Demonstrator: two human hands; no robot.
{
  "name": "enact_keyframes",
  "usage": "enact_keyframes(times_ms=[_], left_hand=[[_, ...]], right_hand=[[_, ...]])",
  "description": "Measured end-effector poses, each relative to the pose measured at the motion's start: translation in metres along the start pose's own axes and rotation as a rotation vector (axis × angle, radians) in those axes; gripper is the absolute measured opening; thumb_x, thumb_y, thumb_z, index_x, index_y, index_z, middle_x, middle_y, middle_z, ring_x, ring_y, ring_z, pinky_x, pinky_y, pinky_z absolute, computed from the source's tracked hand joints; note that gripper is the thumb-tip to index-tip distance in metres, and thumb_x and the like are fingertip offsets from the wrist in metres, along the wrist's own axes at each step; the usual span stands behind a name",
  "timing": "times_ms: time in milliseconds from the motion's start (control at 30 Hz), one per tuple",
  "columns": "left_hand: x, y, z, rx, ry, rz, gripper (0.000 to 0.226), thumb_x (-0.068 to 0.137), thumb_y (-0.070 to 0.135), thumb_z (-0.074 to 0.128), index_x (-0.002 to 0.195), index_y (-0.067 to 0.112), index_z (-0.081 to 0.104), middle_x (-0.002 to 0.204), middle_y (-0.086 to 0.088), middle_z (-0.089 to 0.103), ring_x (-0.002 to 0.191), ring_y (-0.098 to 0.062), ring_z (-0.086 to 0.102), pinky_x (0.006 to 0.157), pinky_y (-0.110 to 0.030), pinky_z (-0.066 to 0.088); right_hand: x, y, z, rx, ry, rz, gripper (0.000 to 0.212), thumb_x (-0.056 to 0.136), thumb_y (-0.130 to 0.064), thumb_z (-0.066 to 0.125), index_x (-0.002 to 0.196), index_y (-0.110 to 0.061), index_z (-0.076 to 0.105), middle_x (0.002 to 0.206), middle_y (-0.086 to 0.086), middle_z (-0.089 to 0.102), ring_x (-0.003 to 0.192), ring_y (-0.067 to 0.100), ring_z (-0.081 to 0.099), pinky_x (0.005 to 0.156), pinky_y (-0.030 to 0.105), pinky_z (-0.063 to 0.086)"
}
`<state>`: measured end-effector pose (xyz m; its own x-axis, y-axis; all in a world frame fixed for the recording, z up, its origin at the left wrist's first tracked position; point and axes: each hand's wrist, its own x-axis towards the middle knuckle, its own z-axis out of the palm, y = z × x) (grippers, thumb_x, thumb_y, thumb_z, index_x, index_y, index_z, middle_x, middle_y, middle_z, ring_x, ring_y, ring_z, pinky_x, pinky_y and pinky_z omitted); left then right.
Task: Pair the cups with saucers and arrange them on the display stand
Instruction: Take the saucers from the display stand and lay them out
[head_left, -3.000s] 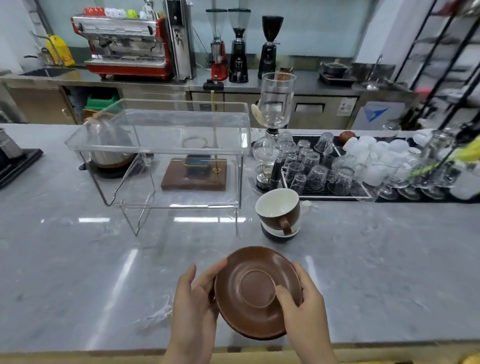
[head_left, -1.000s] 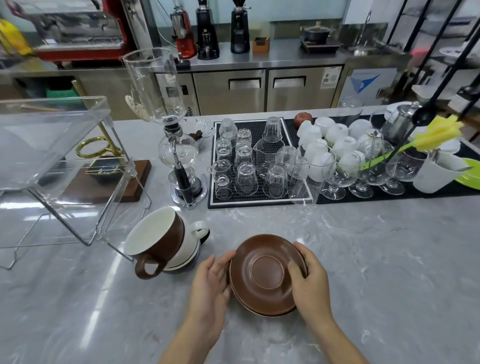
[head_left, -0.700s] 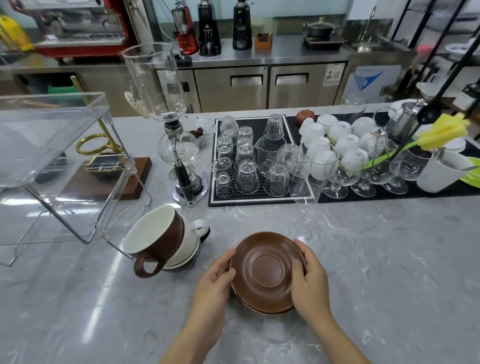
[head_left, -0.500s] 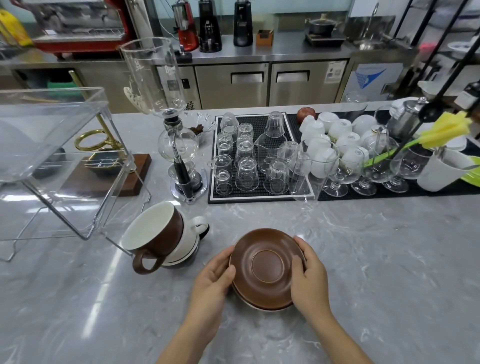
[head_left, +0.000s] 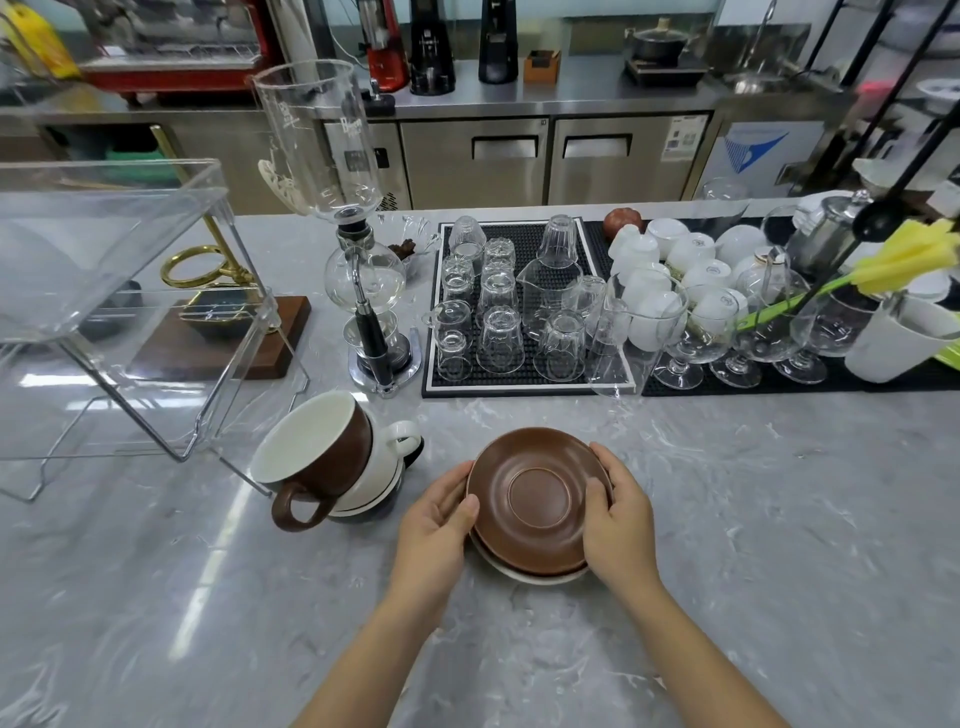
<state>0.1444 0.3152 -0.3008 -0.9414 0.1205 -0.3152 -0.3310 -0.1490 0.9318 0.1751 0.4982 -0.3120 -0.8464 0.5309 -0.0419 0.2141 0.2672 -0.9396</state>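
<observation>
A brown saucer (head_left: 540, 499) tops a small stack of saucers on the grey marble counter; a white saucer rim (head_left: 524, 574) shows beneath it. My left hand (head_left: 439, 525) grips the stack's left edge and my right hand (head_left: 618, 519) grips its right edge. To the left, a brown cup (head_left: 317, 457) with a white inside lies tilted in a nested stack, resting in a white cup (head_left: 384, 467). The clear acrylic display stand (head_left: 114, 270) on wire legs sits at the far left with bare shelves.
A glass siphon brewer (head_left: 358, 270) stands behind the cups. A black mat (head_left: 524, 384) holds several upturned glasses, with white cups (head_left: 691, 260) and stemmed glasses (head_left: 696, 332) to the right. A wooden base (head_left: 218, 353) with a brass ring sits behind the stand.
The view has swung right since three seconds ago. The saucer stack, held tilted above the counter before, has come down onto the counter to the right of the cups; both hands still grip it.
</observation>
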Motion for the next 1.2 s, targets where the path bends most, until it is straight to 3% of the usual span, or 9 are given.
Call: enact_keyframes(times_ms=[133, 400, 700, 867, 967, 1100, 1200], left_hand=[[0.008, -0.001, 0.004, 0.021, 0.005, 0.021, 0.043, 0.099, -0.007, 0.053, 0.115, 0.03, 0.068, 0.118, 0.009, 0.077, 0.118, -0.009, 0.067, 0.103, -0.03, 0.05], [0.024, 0.004, 0.008, 0.047, -0.035, 0.043, 0.039, 0.1, -0.006, 0.052, 0.122, 0.023, 0.065, 0.126, 0.0, 0.072, 0.121, -0.011, 0.065, 0.11, -0.034, 0.047], [0.029, 0.006, 0.01, 0.103, -0.036, 0.073, 0.042, 0.1, -0.009, 0.048, 0.138, 0.006, 0.057, 0.13, -0.005, 0.069, 0.122, -0.013, 0.063, 0.111, -0.031, 0.045], [0.03, 0.005, 0.01, 0.137, -0.025, 0.076, 0.042, 0.1, -0.008, 0.049, 0.136, 0.011, 0.059, 0.12, 0.005, 0.07, 0.105, 0.008, 0.065, 0.093, -0.013, 0.051], [0.029, 0.005, 0.011, 0.147, -0.013, 0.078, 0.042, 0.1, -0.008, 0.049, 0.138, 0.009, 0.058, 0.122, 0.003, 0.07, 0.109, 0.004, 0.065, 0.097, -0.016, 0.051], [0.025, 0.005, 0.012, 0.195, 0.009, 0.094, 0.042, 0.101, -0.004, 0.051, 0.14, 0.009, 0.057, 0.134, -0.002, 0.066, 0.127, -0.013, 0.061, 0.113, -0.033, 0.045], [0.023, 0.005, 0.014, 0.224, 0.047, 0.121, 0.037, 0.1, -0.003, 0.053, 0.134, 0.011, 0.061, 0.126, 0.001, 0.069, 0.12, -0.005, 0.064, 0.103, -0.021, 0.049]], right_hand=[[0.009, -0.001, 0.001, -0.021, 0.0, -0.021, 0.043, 0.102, -0.003, 0.044, 0.143, -0.013, 0.052, 0.143, 0.0, 0.057, 0.131, 0.011, 0.049, 0.108, 0.022, 0.035], [0.026, -0.003, 0.002, -0.028, -0.001, -0.036, 0.044, 0.101, -0.003, 0.043, 0.143, -0.013, 0.051, 0.143, 0.002, 0.056, 0.13, 0.009, 0.047, 0.106, 0.02, 0.034], [0.031, -0.001, 0.003, -0.029, 0.006, -0.042, 0.044, 0.101, -0.003, 0.043, 0.143, -0.012, 0.051, 0.145, 0.002, 0.055, 0.135, 0.015, 0.047, 0.106, 0.021, 0.033], [0.031, 0.0, 0.003, -0.031, 0.006, -0.05, 0.043, 0.101, -0.003, 0.043, 0.143, -0.011, 0.051, 0.144, 0.003, 0.056, 0.134, 0.016, 0.048, 0.107, 0.022, 0.034], [0.031, 0.0, 0.003, -0.037, 0.007, -0.052, 0.043, 0.101, -0.003, 0.043, 0.143, -0.012, 0.051, 0.144, 0.002, 0.056, 0.134, 0.016, 0.048, 0.107, 0.022, 0.034], [0.03, -0.001, 0.003, -0.036, 0.009, -0.047, 0.043, 0.101, -0.003, 0.043, 0.142, -0.012, 0.051, 0.141, -0.001, 0.056, 0.131, 0.013, 0.049, 0.105, 0.022, 0.035], [0.029, -0.001, 0.003, -0.047, 0.018, -0.05, 0.042, 0.1, -0.004, 0.045, 0.141, -0.014, 0.053, 0.132, -0.007, 0.057, 0.12, 0.006, 0.049, 0.101, 0.019, 0.036]])
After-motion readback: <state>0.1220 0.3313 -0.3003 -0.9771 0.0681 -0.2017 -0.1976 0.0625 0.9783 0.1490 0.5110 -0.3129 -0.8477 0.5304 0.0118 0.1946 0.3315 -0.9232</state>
